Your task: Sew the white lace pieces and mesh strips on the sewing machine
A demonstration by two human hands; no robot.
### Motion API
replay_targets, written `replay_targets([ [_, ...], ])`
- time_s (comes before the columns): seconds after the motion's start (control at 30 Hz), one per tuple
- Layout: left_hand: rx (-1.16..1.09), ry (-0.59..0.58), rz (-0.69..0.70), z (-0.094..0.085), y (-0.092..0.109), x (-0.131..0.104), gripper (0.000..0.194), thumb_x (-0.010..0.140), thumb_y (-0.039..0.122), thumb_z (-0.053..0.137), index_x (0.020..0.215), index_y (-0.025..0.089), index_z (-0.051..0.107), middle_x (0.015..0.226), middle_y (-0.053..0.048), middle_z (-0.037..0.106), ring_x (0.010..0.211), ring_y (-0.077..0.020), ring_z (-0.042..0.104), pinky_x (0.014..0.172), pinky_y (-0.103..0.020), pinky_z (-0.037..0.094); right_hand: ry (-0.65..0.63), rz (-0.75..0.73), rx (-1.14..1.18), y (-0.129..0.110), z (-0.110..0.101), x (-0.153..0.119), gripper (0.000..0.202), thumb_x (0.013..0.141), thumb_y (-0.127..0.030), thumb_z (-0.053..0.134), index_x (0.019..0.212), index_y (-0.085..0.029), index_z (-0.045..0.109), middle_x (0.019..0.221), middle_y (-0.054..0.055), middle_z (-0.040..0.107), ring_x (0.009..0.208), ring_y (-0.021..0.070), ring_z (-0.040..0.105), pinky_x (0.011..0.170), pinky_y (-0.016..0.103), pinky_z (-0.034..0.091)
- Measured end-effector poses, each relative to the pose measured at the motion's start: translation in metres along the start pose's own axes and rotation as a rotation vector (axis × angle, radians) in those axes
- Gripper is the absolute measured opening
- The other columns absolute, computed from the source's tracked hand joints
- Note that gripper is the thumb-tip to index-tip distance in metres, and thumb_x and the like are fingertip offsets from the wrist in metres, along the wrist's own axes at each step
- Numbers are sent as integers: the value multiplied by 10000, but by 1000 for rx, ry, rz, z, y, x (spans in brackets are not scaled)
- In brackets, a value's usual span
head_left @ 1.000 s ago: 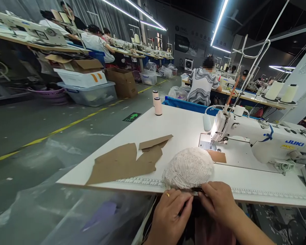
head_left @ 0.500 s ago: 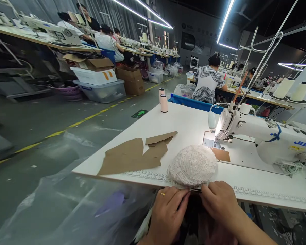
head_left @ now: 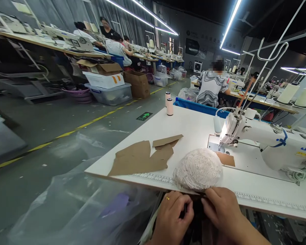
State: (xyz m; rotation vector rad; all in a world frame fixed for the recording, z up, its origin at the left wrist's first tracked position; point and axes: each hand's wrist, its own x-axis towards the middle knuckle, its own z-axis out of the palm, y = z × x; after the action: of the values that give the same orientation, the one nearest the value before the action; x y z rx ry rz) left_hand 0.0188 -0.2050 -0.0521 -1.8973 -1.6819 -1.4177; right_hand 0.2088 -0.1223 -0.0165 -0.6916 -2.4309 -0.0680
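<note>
The white bench (head_left: pixel 191 127) spreads across the view, ruler markings (head_left: pixel 270 200) running along its near edge. The sewing machine (head_left: pixel 272 134) stands on its right part, lamp lit over the needle. Flat brown paper pieces (head_left: pixel 135 158) lie toward the near left corner, one narrow piece overlapping another. The domed white lace piece (head_left: pixel 198 169) sits at the near edge, between the paper and the machine. The right hand (head_left: pixel 224 207) is bent narrow, fingertips at the lace's lower rim; I cannot tell whether they grip it. The left hand (head_left: pixel 172 212) curls just beside, thumb and forefinger close together, their hold hidden. A small brown card (head_left: pixel 225 159) lies by the needle plate. Two pale pink thread spools (head_left: pixel 169 107) stand near the far left corner. A gold ring (head_left: pixel 168 198) circles a left finger.
</note>
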Motion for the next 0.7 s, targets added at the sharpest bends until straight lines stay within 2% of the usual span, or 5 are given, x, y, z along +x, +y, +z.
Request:
replay_targets([
  [0.1, -8, 102, -88, -13, -9, -2, 44, 1042, 226, 575, 1043, 230, 619, 878, -13, 667, 789, -190, 643, 753, -312, 529, -60, 31, 105, 1, -4, -8, 222, 1151, -324, 373, 1043, -256, 554, 812, -29, 696, 668, 166, 656, 629, 276, 414],
  [0.23, 90, 182, -136, -18, -24, 1, 229, 1055, 329, 626, 1247, 205, 627, 1025, -58, 672, 900, -218, 656, 821, -350, 560, -10, 55, 114, -11, 1, -3, 280, 1186, -348, 297, 1129, -248, 552, 876, -2, 704, 732, 173, 684, 699, 272, 480],
  [0.33, 72, 156, -111, -16, -29, 9, 122, 1072, 287, 610, 1165, 228, 663, 993, -39, 672, 928, -215, 647, 867, -350, 533, 103, -5, 28, -25, 7, 15, 337, 1195, -371, 259, 1180, -224, 563, 826, 3, 703, 668, 174, 674, 629, 289, 454],
  [0.47, -25, 144, -102, -15, -28, 15, 121, 1071, 185, 588, 1006, 244, 671, 908, -10, 661, 871, -188, 622, 826, -311, 508, 198, -43, -197, -36, 13, 36, 330, 1175, -263, 308, 974, -247, 569, 682, -12, 611, 545, 189, 571, 557, 351, 332],
  [0.7, -55, 140, -83, -15, -28, 11, 129, 1052, 154, 597, 1029, 244, 687, 904, -7, 667, 852, -184, 623, 811, -308, 501, 62, -100, -256, -41, 23, 47, 142, 1006, -120, 597, 938, -236, 554, 713, -3, 597, 576, 168, 567, 568, 326, 311],
])
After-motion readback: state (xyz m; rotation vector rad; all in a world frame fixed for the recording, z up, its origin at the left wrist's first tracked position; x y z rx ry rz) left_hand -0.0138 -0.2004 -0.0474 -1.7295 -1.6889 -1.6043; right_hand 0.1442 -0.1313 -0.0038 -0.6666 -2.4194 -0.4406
